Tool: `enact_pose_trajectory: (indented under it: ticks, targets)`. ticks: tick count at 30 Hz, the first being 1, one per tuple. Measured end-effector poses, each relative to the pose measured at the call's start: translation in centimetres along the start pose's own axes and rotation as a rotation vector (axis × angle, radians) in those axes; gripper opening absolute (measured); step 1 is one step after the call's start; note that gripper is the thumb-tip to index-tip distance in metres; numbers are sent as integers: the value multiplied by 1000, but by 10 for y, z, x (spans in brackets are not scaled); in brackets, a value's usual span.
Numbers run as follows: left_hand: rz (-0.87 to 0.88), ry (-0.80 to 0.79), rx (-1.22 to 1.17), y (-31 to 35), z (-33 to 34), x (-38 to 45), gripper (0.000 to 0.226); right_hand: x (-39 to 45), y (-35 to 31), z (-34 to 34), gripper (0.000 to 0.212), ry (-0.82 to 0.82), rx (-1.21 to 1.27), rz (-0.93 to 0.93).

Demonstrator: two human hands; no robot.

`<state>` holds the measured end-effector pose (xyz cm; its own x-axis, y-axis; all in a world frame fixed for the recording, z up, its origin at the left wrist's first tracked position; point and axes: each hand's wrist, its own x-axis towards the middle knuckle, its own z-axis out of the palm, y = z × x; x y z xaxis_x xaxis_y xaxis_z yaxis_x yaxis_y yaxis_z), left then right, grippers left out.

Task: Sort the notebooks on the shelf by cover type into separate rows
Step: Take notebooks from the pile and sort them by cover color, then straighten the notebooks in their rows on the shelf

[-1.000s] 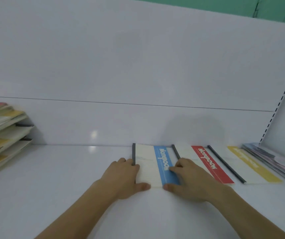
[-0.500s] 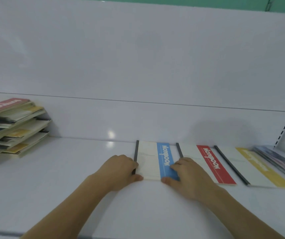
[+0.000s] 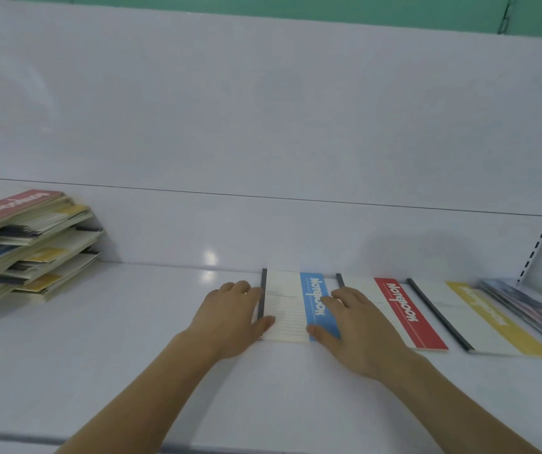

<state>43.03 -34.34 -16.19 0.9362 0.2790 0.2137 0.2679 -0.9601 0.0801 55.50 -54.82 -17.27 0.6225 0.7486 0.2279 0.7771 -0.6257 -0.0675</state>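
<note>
Notebooks (image 3: 24, 244) still unsorted lie in a leaning pile well left of the blue-striped notebook (image 3: 295, 306), so most of the sorting looks undone. The left hand (image 3: 230, 317) rests at that notebook's dark spine, fingers relaxed, thumb on the cover. The right hand (image 3: 358, 326) presses its blue stripe with flat fingers. Right of it lie the red-striped notebook (image 3: 404, 312), the yellow-striped notebook (image 3: 482, 319) and a patterned stack (image 3: 535, 306).
</note>
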Motion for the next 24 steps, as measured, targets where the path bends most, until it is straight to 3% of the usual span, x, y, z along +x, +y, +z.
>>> enact_pose_trajectory:
  ticks: [5, 9, 19, 24]
  targets:
    - [-64, 235, 40, -15, -6, -20, 48, 9, -31, -8, 65, 74, 24, -65]
    - [-129, 369, 89, -49, -21, -45, 37, 21, -83, -12, 81, 98, 67, -149]
    - [-164, 636, 85, -171, -99, -126, 31, 66, -261, -34, 61, 211, 147, -285]
    - [-141, 711, 188, -262, -136, -159, 34, 90, -364, -39, 55, 258, 254, -249]
